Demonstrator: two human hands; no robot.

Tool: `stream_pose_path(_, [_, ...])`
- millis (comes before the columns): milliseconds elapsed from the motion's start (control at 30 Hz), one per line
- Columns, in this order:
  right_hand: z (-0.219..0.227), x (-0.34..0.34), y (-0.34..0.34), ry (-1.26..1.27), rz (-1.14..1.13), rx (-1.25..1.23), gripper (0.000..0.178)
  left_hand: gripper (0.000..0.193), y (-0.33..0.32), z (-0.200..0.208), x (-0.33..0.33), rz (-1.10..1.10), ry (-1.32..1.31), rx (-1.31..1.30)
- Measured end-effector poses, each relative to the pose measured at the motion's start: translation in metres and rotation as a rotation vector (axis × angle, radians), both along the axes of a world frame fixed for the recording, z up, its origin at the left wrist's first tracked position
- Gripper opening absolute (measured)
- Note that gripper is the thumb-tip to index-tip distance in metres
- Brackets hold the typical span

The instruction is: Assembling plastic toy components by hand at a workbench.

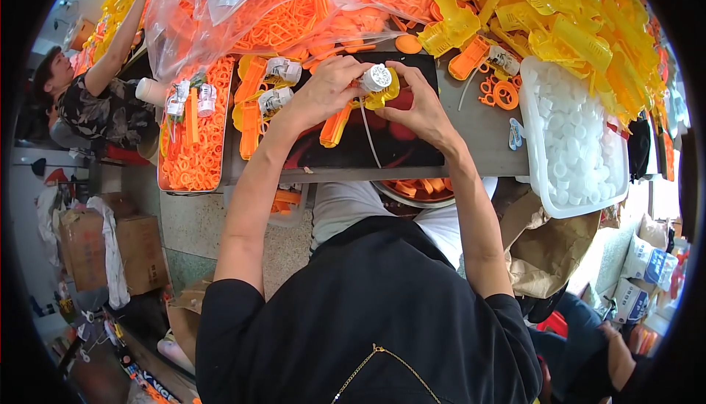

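My left hand (323, 89) and my right hand (421, 106) meet over a dark mat (382, 146) on the table. Together they grip a small yellow plastic housing with a white round gear part (378, 80) on top. A thin white wire (368, 139) hangs down from the piece over the mat. An orange handle-shaped part (334, 128) lies just under my left hand. Finished pieces in yellow, orange and white (276, 98) lie to the left of my left hand.
An orange tray of orange rings (195, 146) sits at left. A white bin of white round parts (577, 143) stands at right. Yellow plastic parts (559, 14) and bags of orange parts (294, 14) pile behind. A metal bowl (415, 192) sits under the table edge. Another person (95, 98) works at far left.
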State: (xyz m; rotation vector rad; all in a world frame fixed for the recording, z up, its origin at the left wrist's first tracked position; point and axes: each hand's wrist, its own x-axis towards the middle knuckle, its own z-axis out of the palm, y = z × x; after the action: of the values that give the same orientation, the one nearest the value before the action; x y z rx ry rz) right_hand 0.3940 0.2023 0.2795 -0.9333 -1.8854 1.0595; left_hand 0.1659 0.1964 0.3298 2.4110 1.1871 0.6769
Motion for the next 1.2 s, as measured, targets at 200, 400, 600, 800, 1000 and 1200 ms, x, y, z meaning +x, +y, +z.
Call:
stream_pose_path(200, [0.004, -0.001, 0.000, 0.009, 0.009, -0.026, 0.083, 0.042, 0.004, 0.003, -0.001, 0.001, 0.092, -0.022])
stream_pose_path(400, [0.001, -0.001, 0.002, -0.006, 0.018, 0.005, 0.083, 0.041, -0.001, 0.005, 0.005, 0.020, 0.176, 0.106])
stream_pose_path(600, [-0.001, 0.000, 0.001, -0.006, 0.000, -0.003, 0.084, 0.045, -0.002, 0.002, 0.007, 0.055, 0.155, 0.082])
stream_pose_path(800, [-0.006, -0.005, 0.000, 0.013, -0.041, -0.025, 0.088, 0.041, 0.000, 0.001, 0.004, 0.039, 0.032, 0.003])
stream_pose_path(1000, [0.002, -0.012, -0.004, 0.016, -0.094, 0.022, 0.090, 0.034, 0.002, -0.009, 0.001, -0.013, -0.021, 0.115])
stream_pose_path(1200, [0.011, -0.015, -0.011, -0.029, -0.114, 0.046, 0.089, 0.031, -0.007, -0.010, 0.008, 0.043, 0.041, 0.172])
